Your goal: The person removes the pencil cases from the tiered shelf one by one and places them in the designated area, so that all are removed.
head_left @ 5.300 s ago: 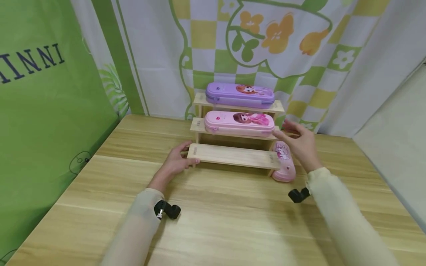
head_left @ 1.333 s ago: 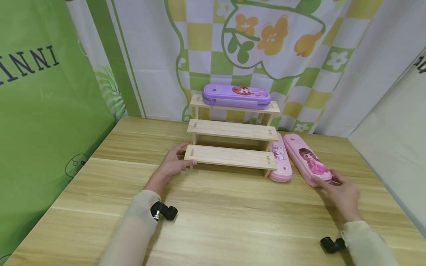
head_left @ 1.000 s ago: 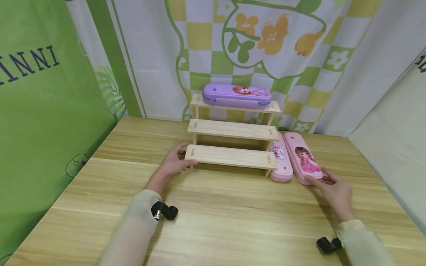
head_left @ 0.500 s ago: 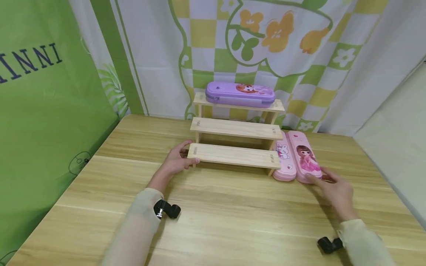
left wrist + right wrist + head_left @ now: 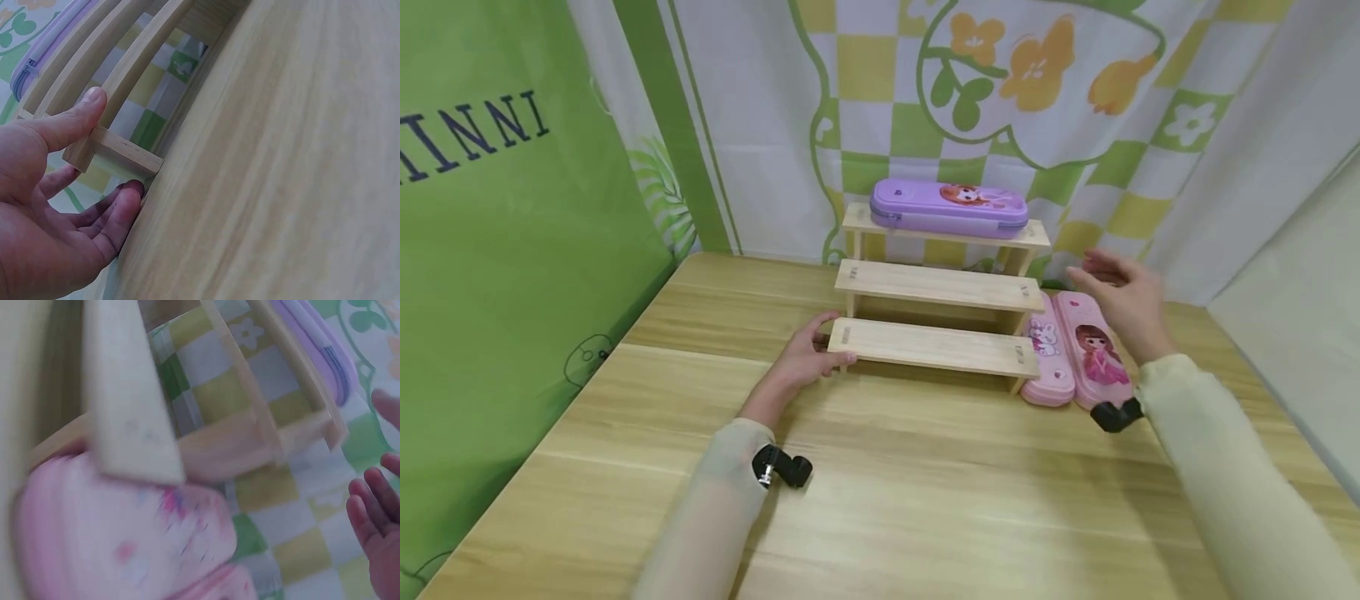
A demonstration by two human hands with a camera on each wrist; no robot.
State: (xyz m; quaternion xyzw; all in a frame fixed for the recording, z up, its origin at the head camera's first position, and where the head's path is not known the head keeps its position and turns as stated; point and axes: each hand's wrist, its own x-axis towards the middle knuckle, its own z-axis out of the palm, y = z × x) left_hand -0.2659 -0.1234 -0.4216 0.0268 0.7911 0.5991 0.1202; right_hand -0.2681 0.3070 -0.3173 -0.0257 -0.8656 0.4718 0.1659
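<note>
My left hand [image 5: 799, 360] grips the left end of the lowest board of a three-tier wooden display shelf [image 5: 932, 344]. In the left wrist view its thumb [image 5: 75, 119] lies on the board's end and the fingers curl behind it by the leg. My right hand [image 5: 1129, 302] is in the air right of the shelf, holding nothing, its fingers relaxed. Below it, a pink pencil case with a doll print [image 5: 1099, 367] lies lengthwise on the table. Beside that is another pink pencil case, with a bunny print [image 5: 1049, 377], partly hidden by the shelf. The top board carries a purple pencil case [image 5: 951, 208].
The wooden table [image 5: 910, 483] spreads out in front of the shelf. Behind it hangs a checked, flowered curtain [image 5: 917, 125]. A green cloth [image 5: 512, 267] hangs at the left, with a thin dark cable [image 5: 587, 358] by the table's edge.
My right hand took the doll-print case off the middle board, laid it right of the bunny case, let go, and has risen back toward the shelf. My left hand keeps its grip.
</note>
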